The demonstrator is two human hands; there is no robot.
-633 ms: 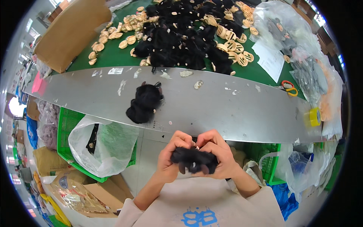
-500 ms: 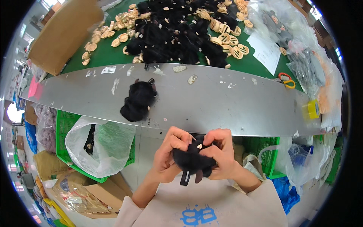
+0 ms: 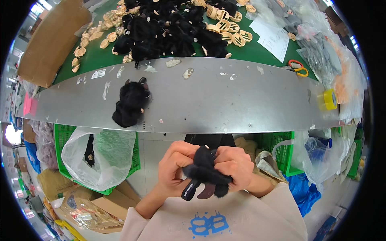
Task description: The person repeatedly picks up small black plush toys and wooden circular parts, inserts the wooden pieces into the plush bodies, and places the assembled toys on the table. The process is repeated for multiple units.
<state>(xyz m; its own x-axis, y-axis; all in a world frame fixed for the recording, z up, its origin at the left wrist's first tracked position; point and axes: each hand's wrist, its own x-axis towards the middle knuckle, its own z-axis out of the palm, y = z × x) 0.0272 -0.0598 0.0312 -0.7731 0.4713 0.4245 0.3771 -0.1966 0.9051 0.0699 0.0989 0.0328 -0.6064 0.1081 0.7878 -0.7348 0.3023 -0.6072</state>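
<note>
Close to my chest, just off the table's front edge, I hold a small black plush toy [image 3: 206, 172] with both hands. My left hand [image 3: 173, 165] is closed on its left side, fingers curled in. My right hand [image 3: 234, 168] pinches its right side. A black strap-like tag [image 3: 190, 190] and a dark brown ear-like flap [image 3: 206, 192] hang from the underside. A small pale piece shows at the toy's top. The fingertips are partly hidden in the fur. A second black plush toy [image 3: 130, 103] lies on the metal tabletop [image 3: 225, 100], left of centre.
A heap of black plush toys [image 3: 169, 34] covers the green mat, with pale round plastic parts [image 3: 223, 26] beside it. Orange-handled scissors [image 3: 298, 68] and yellow tape [image 3: 330, 99] lie at right. A cardboard box [image 3: 52, 42] stands at left; below is a bag-lined green crate [image 3: 138, 154].
Both hands stay on the plush toy, which has turned slightly so that its tag and brown flap show more. The table has shifted up and left in the view.
</note>
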